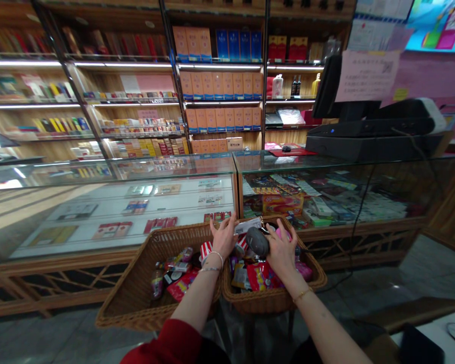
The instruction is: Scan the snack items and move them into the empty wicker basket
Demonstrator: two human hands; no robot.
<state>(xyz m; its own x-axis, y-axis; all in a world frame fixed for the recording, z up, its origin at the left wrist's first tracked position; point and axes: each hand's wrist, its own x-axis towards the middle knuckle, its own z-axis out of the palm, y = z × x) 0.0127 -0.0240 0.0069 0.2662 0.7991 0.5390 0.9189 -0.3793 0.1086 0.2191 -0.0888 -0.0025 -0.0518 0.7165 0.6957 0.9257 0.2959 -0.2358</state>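
My left hand [223, 238] is over the adjoining rims of two baskets, its fingers spread. Beside its right side is a long white labelled item [248, 226]; whether they touch is unclear. My right hand [282, 253] reaches into the right wicker basket [265, 303], fingers apart. Against its left side rests a dark grey rounded item [258, 241], and a pink item [283, 233] shows between its fingers. Red snack packets [261, 275] lie below. The left wicker basket [132, 275] holds a small bottle [157, 280], a red packet [182, 285] and a red-and-white striped cup [206, 249].
Glass display counters [167, 202] stand right behind the baskets. A black checkout terminal [371, 121] is on the right counter, its cable [358, 217] hanging down the front. Shelves of boxed goods [220, 86] line the wall. A white surface [436, 333] is at lower right.
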